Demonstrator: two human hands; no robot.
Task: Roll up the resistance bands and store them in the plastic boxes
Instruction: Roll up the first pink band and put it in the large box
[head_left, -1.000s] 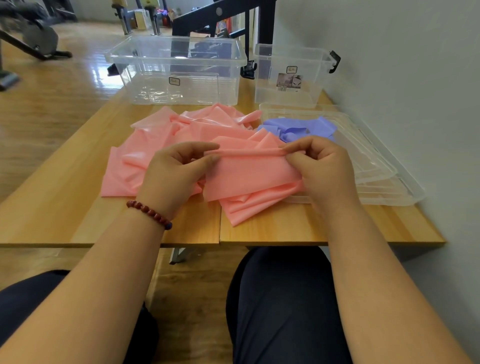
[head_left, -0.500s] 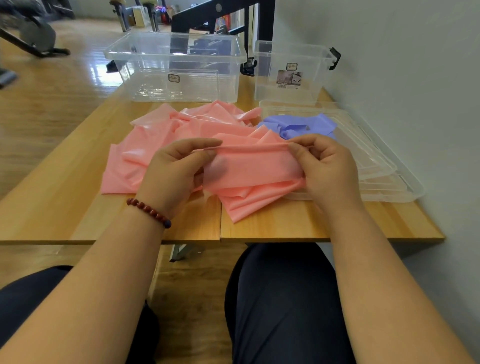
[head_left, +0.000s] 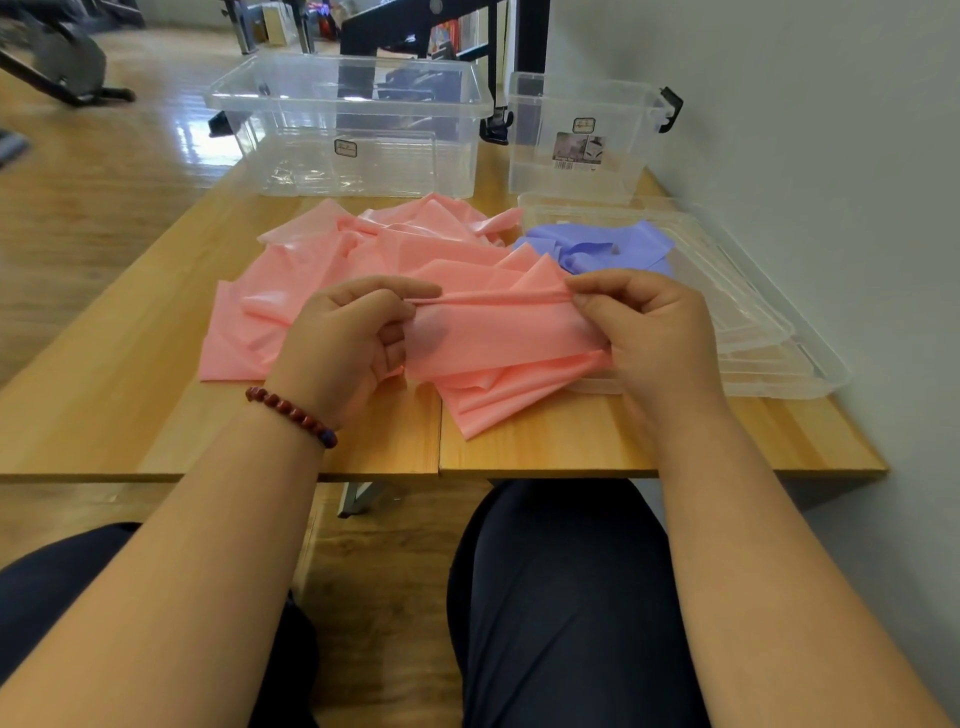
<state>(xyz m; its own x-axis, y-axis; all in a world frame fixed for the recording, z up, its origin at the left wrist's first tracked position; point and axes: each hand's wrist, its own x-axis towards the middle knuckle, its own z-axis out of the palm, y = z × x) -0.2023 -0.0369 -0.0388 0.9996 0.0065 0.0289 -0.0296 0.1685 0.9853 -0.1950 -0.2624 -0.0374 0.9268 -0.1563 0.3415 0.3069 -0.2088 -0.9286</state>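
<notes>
A long pink resistance band (head_left: 498, 338) lies crumpled across the middle of the wooden table (head_left: 104, 405). My left hand (head_left: 348, 348) and my right hand (head_left: 654, 338) each pinch the band's near end, holding a thin rolled edge stretched between them just above the table. A purple resistance band (head_left: 597, 252) lies bunched behind my right hand, partly on the clear lids. Two clear plastic boxes stand at the table's back: a wide one (head_left: 353, 124) and a smaller one (head_left: 587, 135) with black latches.
Stacked clear lids (head_left: 753, 332) lie along the right side by the white wall (head_left: 805, 156). A black frame stands behind the boxes. Gym equipment sits on the wooden floor at far left. My knees are below the table's front edge.
The fold at the band's top edge has tightened into a narrow roll between my fingers. Both hands stay in almost the same place.
</notes>
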